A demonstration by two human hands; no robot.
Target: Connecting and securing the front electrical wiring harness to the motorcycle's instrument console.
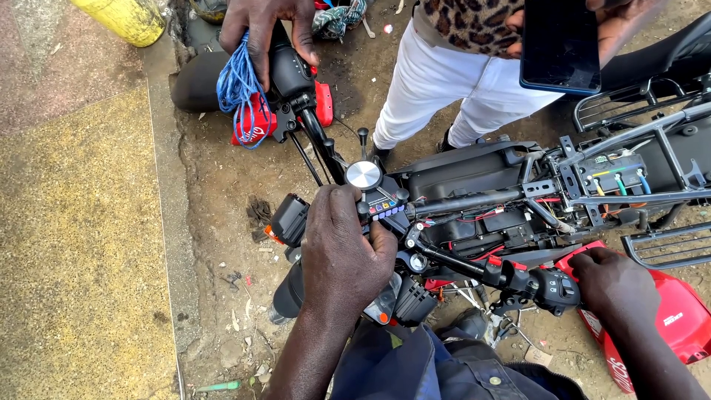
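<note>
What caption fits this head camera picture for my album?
Left hand on a stripped motorbike's dash, right hand on the handlebar grip; another hand holds the far grip.

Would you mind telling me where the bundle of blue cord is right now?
The bundle of blue cord is at the upper left of the head view, held by another person's hand against the far handlebar grip, beside a red panel.

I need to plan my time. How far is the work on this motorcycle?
Done: covers are off, frame and wiring bare. In hand: left hand at the centre of the handlebar, right hand on the grip end. Left: red panel lies unmounted.
</note>
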